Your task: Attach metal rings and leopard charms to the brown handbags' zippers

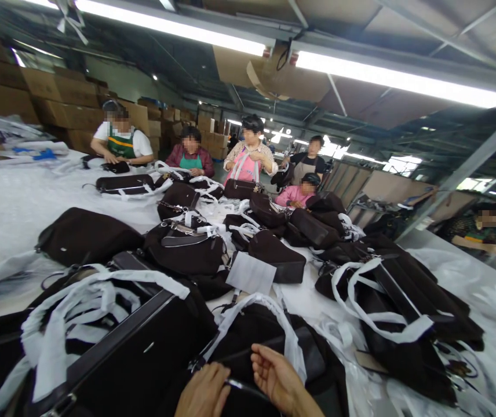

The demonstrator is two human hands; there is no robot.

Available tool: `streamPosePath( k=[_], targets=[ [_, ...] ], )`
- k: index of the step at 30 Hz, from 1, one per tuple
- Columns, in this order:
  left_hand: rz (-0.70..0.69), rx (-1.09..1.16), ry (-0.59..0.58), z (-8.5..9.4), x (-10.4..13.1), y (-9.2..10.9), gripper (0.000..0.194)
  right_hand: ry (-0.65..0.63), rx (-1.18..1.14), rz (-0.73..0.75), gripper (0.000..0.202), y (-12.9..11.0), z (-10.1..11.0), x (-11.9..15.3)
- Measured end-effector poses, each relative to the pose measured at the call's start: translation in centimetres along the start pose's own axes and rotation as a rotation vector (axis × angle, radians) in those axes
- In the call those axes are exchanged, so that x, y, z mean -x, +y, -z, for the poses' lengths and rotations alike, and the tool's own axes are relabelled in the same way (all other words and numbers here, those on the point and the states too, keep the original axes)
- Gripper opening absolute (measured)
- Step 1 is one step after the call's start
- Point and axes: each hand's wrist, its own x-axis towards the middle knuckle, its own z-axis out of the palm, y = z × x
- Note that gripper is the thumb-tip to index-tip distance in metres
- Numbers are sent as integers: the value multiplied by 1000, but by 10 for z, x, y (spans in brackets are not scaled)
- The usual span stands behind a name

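A dark bag [274, 324] with a white-wrapped handle [289, 336] lies at the bottom centre. My left hand [204, 389] rests on its near part, fingers bent and pressed together near a shiny metal strip [241, 384]; what the fingers grip, if anything, is hidden. Just right of the strip, my right hand [276, 376] is held over the bag with its palm turned partly up, fingers curved and apart from the thumb, holding nothing. On the left a larger dark bag [143, 347] with white-wrapped handles [57, 330] sits close beside my left hand.
Several dark bags [187, 249] cover the white table [0, 200]. A pale sheet [251, 273] lies among them. More bags [404, 301] and plastic wrap [491, 324] are at the right. Several people work around the far side; cardboard boxes [61, 104] are stacked behind.
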Motion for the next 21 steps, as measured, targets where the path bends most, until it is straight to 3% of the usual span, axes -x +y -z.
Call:
streamPosePath(
  k=[2,5,8,11,13,15,18,21],
  targets=[
    [74,-56,34,0,-18,-5,40,-8,2,2,25,-1,0,1],
    [59,-141,31,-17,-30,-14,50,-38,-8,0,29,1,2,3],
    [13,-157,-32,-39,-24,-24,48,-52,-3,0,29,4,5,7],
    [-3,-162,-1,-48,-15,-31,43,-113,38,-44,27,-6,0,12],
    [-26,-173,56,-47,-13,-32,41,-181,55,-36,28,-28,-9,12],
    [-48,-178,107,-43,-15,-33,40,-143,56,65,28,-63,-21,4],
    [-66,-181,155,-39,-20,-36,37,155,59,272,32,-127,-35,-25],
    [-92,-198,169,-44,-21,-42,33,343,77,304,59,-184,-38,-74]
  ],
)
